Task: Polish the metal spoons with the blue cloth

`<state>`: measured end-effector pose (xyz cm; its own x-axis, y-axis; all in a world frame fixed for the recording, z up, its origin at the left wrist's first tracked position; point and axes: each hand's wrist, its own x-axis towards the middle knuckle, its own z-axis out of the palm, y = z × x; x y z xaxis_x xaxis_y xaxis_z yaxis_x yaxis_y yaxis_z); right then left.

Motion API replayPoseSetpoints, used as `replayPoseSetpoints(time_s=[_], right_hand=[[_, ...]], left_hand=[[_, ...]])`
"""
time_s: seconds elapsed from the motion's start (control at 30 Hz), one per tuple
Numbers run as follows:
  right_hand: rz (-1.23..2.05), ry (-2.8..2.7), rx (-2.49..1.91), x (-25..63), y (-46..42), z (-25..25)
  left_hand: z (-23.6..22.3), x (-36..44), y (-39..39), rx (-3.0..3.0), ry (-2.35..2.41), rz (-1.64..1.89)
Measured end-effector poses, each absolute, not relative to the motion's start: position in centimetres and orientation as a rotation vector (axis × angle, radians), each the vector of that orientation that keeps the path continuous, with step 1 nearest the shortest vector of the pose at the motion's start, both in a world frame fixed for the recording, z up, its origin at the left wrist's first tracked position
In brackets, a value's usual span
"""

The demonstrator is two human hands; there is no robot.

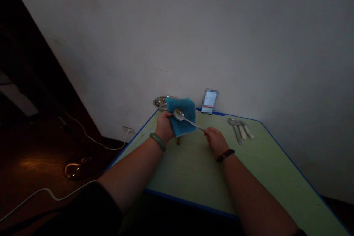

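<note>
Wiping seems in hand: the left grip (165, 125) holds the cloth (188, 113), the right grip (215, 140) pinches the spoon (180, 116) (by its very end); next calls for steady cloth pressure.

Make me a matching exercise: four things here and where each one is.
1. blue cloth
2. held spoon
3. metal dish
4. row of cutlery

A. at the table's far left corner
B. gripped in the left hand
C. lying on the table's right side
D. handle in the right hand

Pairs: 1-B, 2-D, 3-A, 4-C
</note>
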<state>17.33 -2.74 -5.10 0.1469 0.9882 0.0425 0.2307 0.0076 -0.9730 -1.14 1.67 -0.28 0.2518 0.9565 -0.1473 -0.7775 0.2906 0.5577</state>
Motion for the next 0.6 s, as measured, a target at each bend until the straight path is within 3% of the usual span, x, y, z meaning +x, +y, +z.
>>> replayPoseSetpoints(time_s=[0.6], right_hand=[[0.598, -1.225, -1.502, 17.66, -2.85, -4.44]], left_hand=[[-1.05, -1.35, 2.12, 0.435, 0.490, 1.222]])
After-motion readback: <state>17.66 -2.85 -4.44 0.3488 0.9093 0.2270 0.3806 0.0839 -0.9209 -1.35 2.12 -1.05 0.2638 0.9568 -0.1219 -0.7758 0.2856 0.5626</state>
